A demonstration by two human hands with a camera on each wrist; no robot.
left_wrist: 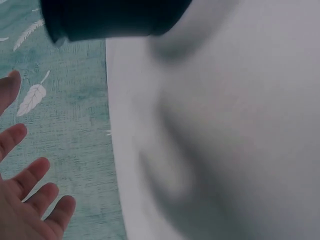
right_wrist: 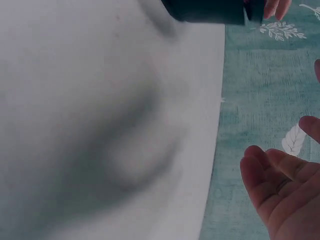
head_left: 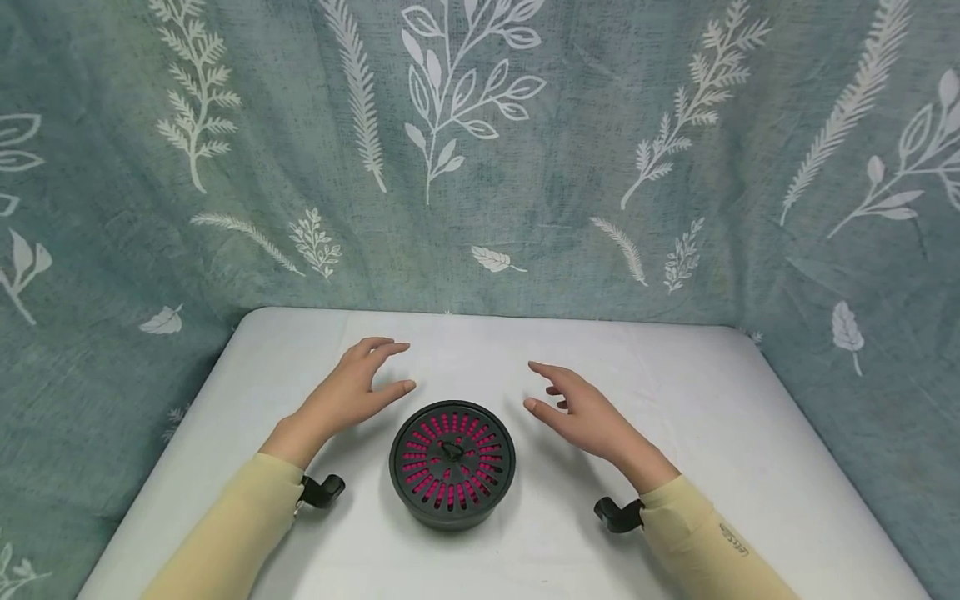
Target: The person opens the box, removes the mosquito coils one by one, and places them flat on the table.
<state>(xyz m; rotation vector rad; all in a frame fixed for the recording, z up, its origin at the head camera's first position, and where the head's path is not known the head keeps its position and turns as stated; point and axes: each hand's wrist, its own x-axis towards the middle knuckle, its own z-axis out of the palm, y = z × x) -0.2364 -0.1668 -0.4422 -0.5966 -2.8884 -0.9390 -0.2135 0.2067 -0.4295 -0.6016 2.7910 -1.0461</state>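
Observation:
A round dark container (head_left: 450, 517) with a slotted lid stands upright on the white table (head_left: 600, 550); magenta shows through the slots and a small loop sits at the lid's centre. Up and left of it, my left hand (head_left: 348, 392) hovers with fingers spread, touching nothing. My right hand (head_left: 588, 412) hovers on the other side, fingers slightly bent, holding nothing. Each wrist view shows the container's dark side at the top edge, in the left wrist view (left_wrist: 115, 20) and the right wrist view (right_wrist: 210, 10), apart from the hand.
A green cloth (head_left: 480, 250) with white leaf patterns hangs behind the table and along both sides. The table's far edge runs behind the hands. A dark wrist camera (head_left: 322, 492) is strapped at the left wrist, another (head_left: 618, 515) at the right.

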